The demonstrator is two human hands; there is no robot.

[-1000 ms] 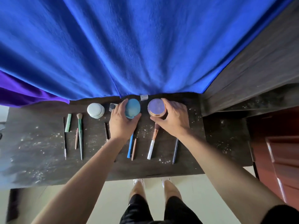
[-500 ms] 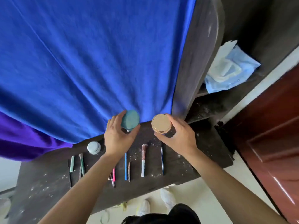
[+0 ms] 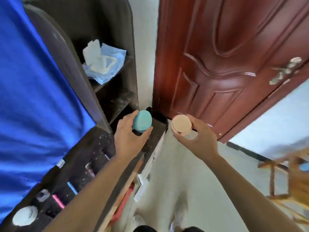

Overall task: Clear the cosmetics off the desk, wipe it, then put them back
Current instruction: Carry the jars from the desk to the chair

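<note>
My left hand [image 3: 129, 139] grips a jar with a teal round lid [image 3: 142, 121], held above the right end of the dark dusty desk [image 3: 93, 146]. My right hand [image 3: 195, 136] grips a jar with a rose-gold lid [image 3: 182, 126], held out past the desk's edge over the pale floor. On the desk at lower left lie a white round jar [image 3: 25, 216], a pink pencil [image 3: 58, 201], a blue pencil [image 3: 72, 188] and a blurred brush [image 3: 90, 169].
A blue cloth [image 3: 33, 91] hangs behind the desk. A dark shelf unit [image 3: 117, 91] beside it holds a blue-and-white wipe pack [image 3: 103, 62]. A red-brown door [image 3: 225, 56] stands ahead, and a wooden chair [image 3: 287, 178] is at the right. My feet show below.
Both hands have lifted the jars off the desk and carried them right, past the desk's end. The view has swung right toward the door and shelf.
</note>
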